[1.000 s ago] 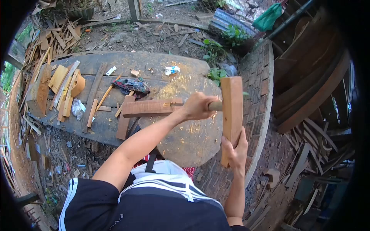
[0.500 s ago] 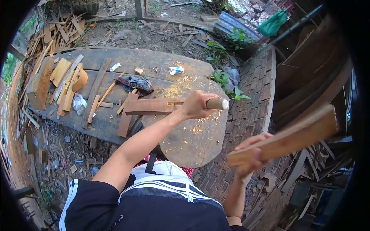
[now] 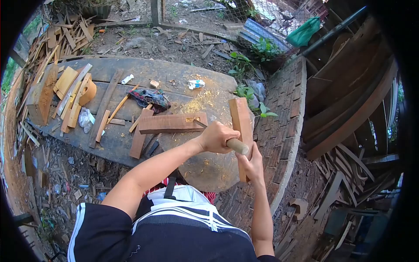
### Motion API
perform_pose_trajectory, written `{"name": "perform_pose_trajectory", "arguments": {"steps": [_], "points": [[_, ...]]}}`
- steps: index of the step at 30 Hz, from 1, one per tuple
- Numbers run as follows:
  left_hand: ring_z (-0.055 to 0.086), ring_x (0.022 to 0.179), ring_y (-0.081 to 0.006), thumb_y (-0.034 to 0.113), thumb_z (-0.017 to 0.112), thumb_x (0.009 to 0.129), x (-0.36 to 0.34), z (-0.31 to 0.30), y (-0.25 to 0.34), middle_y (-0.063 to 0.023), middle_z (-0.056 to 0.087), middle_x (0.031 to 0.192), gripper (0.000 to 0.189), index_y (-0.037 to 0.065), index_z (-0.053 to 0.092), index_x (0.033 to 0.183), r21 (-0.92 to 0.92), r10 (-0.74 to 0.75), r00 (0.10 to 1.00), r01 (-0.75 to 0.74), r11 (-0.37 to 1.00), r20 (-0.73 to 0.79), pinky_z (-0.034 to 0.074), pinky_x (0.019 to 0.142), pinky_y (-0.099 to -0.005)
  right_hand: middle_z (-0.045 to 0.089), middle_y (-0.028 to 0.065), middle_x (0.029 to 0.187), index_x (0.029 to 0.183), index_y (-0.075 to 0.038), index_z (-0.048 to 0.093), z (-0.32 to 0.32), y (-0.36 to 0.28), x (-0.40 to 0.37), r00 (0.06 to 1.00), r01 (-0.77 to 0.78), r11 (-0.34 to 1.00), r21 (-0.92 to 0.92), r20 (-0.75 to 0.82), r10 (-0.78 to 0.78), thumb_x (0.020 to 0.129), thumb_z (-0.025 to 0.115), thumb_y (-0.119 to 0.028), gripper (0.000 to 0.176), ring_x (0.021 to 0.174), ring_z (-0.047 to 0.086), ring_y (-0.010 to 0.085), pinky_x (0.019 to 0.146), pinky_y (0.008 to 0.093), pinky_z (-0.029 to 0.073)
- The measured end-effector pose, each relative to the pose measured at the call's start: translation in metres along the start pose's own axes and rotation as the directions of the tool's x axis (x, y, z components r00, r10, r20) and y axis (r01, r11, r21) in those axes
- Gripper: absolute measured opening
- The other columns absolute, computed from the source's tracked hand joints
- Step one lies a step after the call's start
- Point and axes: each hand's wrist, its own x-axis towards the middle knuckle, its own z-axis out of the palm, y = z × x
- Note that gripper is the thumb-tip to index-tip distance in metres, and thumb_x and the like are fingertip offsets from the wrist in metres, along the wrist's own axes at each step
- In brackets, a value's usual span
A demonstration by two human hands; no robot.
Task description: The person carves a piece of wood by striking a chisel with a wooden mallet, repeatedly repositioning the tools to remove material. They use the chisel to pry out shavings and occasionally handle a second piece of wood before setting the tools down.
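Observation:
My left hand (image 3: pixel 217 139) is wrapped round the wooden handle of a chisel (image 3: pixel 237 146). The chisel slants left, its blade reaching a shallow mortise cut near the right end of a reddish-brown timber (image 3: pixel 168 124). That timber lies across other wood on the worktable (image 3: pixel 205 172). In my right hand (image 3: pixel 253 167) is a thick wooden block (image 3: pixel 240 115), gripped near its lower end and pointing away from me. The block overlaps the butt of the chisel handle in this view.
Yellow wood chips (image 3: pixel 198 104) litter the tabletop. Farther left lie a checked cloth (image 3: pixel 150 99), narrow strips, a plastic bag (image 3: pixel 86 118) and a wooden plane-like piece (image 3: pixel 88 89). A low brick wall (image 3: pixel 283 131) runs along the right, with scrap wood (image 3: pixel 345 183) beyond it.
My right hand has swung the wooden block in from the far right to the end of the chisel handle. My left hand keeps its hold on the chisel at the timber.

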Motion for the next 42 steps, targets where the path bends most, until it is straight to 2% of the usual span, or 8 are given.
{"name": "perform_pose_trajectory", "arguments": {"steps": [8,21,25,27,33,35,39,42], "points": [[0.061,0.056,-0.0251,0.018,0.070,0.062,-0.034,0.003,0.006,-0.0030,0.058,0.061,0.017,0.012,0.058,0.071,0.015,0.201,0.975,-0.203,0.979,0.092,0.048,0.052,-0.0365,0.065,0.0288,0.092,0.121,-0.002,0.046,0.015,-0.024,0.044,0.932,0.133,0.817,-0.561,0.351,0.089,0.075,0.062,-0.047,0.066,0.091,0.064,0.0431,0.076,0.0490,0.050],[0.061,0.058,-0.0226,0.024,0.071,0.067,-0.029,0.007,0.017,-0.0035,0.057,0.063,0.021,0.011,0.055,0.072,0.256,0.147,0.960,-0.084,0.963,-0.239,0.045,0.053,-0.0335,0.066,0.0279,0.091,0.119,-0.005,0.047,0.058,0.018,0.028,0.958,0.109,0.905,-0.410,0.286,0.015,0.081,0.058,-0.047,0.058,0.089,0.064,0.0454,0.078,0.0525,0.050],[0.057,0.049,-0.0196,0.012,0.070,0.078,0.006,-0.017,-0.002,-0.0061,0.057,0.059,0.018,0.007,0.055,0.068,0.300,0.062,0.823,0.136,0.944,-0.565,0.042,0.047,-0.0320,0.066,0.0280,0.093,0.128,-0.003,0.043,0.059,-0.019,0.022,0.943,-0.009,0.871,-0.491,0.285,0.171,0.077,0.061,-0.046,0.069,0.092,0.065,0.0428,0.083,0.0499,0.049],[0.058,0.052,-0.0183,0.015,0.071,0.078,0.020,-0.034,-0.019,-0.0076,0.058,0.059,0.015,0.005,0.061,0.073,-0.039,-0.222,0.621,0.294,0.955,-0.751,0.044,0.051,-0.0327,0.065,0.0288,0.100,0.131,-0.001,0.043,0.058,-0.032,0.020,0.938,-0.074,0.845,-0.529,0.251,0.239,0.075,0.062,-0.051,0.077,0.098,0.063,0.0420,0.086,0.0475,0.049],[0.054,0.054,-0.0074,0.024,0.069,0.087,0.024,-0.096,-0.020,0.0005,0.059,0.059,0.029,0.002,0.059,0.072,-0.345,-0.472,0.457,0.337,0.876,-0.754,0.040,0.047,-0.0294,0.066,0.0290,0.096,0.128,0.000,0.043,0.056,-0.028,0.017,0.944,-0.061,0.859,-0.509,0.251,0.216,0.076,0.062,-0.046,0.072,0.094,0.064,0.0442,0.083,0.0504,0.049],[0.051,0.054,-0.0060,0.028,0.067,0.090,0.023,-0.101,-0.017,0.0016,0.057,0.058,0.032,0.002,0.060,0.072,-0.398,-0.610,0.570,0.464,0.792,-0.551,0.039,0.048,-0.0270,0.066,0.0293,0.096,0.128,0.000,0.043,0.054,-0.031,0.016,0.942,-0.058,0.856,-0.514,0.256,0.217,0.076,0.062,-0.046,0.071,0.094,0.064,0.0441,0.083,0.0500,0.049],[0.048,0.058,-0.0073,0.038,0.068,0.088,0.019,-0.078,-0.015,0.0031,0.054,0.061,0.036,0.004,0.060,0.083,-0.304,-0.431,0.794,0.323,0.896,-0.429,0.039,0.051,-0.0292,0.066,0.0290,0.096,0.126,0.000,0.044,0.048,-0.027,0.004,0.947,-0.067,0.849,-0.525,0.235,0.220,0.076,0.062,-0.047,0.071,0.095,0.064,0.0431,0.083,0.0485,0.049],[0.063,0.073,-0.0220,0.039,0.068,0.086,0.005,-0.052,-0.008,-0.0057,0.063,0.078,0.037,0.004,0.061,0.097,-0.166,-0.347,0.937,0.350,0.922,0.048,0.049,0.064,-0.0360,0.066,0.0280,0.097,0.126,-0.002,0.045,0.039,-0.022,-0.004,0.923,-0.103,0.852,-0.513,0.269,0.273,0.077,0.063,-0.047,0.070,0.095,0.064,0.0429,0.083,0.0484,0.049]]}}
